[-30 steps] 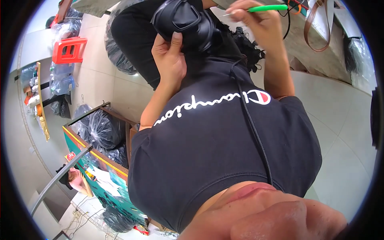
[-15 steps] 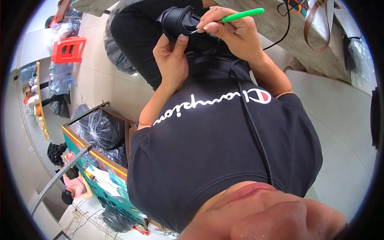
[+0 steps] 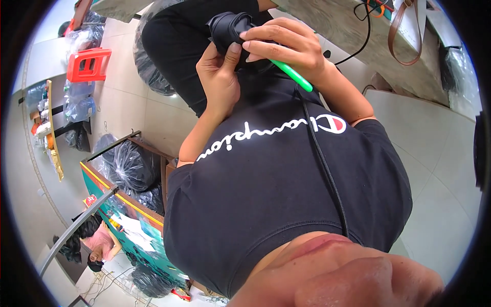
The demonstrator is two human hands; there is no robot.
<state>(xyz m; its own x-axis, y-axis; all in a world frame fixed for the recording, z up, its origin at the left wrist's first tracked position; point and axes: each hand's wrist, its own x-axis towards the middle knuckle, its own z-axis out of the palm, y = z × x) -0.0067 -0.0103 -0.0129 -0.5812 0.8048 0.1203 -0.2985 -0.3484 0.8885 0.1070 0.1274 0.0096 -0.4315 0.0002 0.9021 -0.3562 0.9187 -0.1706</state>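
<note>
A curled piece of smooth black material (image 3: 228, 28), folded in layers, is held up over my lap. My left hand (image 3: 220, 77) grips it from below, thumb pressed on its near edge. On its right side, my right hand (image 3: 289, 45) has its thumb and fingertips closed at the edge of the black material. Tucked in that same hand is a slim green-handled tool (image 3: 294, 77), its handle sticking out below the palm toward my chest. The tool's tip is hidden behind my fingers.
A grey table (image 3: 337, 30) stands at the far right, with a brown strap loop (image 3: 409, 38) and a black cable (image 3: 365, 43). To the left are a red stool (image 3: 88, 65), bagged bundles (image 3: 125, 163), and a green-sided bench (image 3: 138, 220). A person in pink (image 3: 99, 240) is beyond it.
The green handle has swung from pointing right and away to pointing down toward my chest. My right fingers have moved onto the black material's edge. My left hand has barely moved.
</note>
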